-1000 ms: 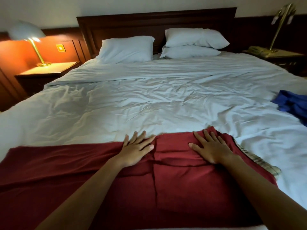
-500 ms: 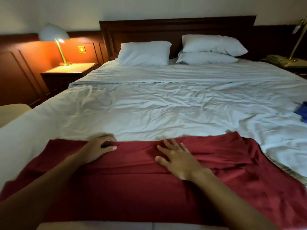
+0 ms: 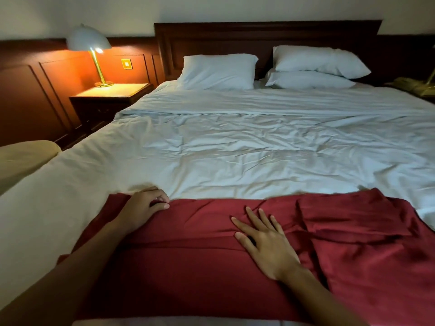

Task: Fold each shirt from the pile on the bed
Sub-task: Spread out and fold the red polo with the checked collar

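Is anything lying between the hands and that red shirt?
Nothing visible does. The left hand grips the shirt at its far left edge, and the right hand lies flat on its middle.

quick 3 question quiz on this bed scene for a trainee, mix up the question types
1. True or false: the right hand lies flat on the shirt.
2. How many pillows are on the bed? A two, B three, C four.
3. Fill in: the hand with fingers curled on the shirt's far edge is the ____ hand.

Key: 1 true. 2 B. 3 left; the left hand grips that edge.
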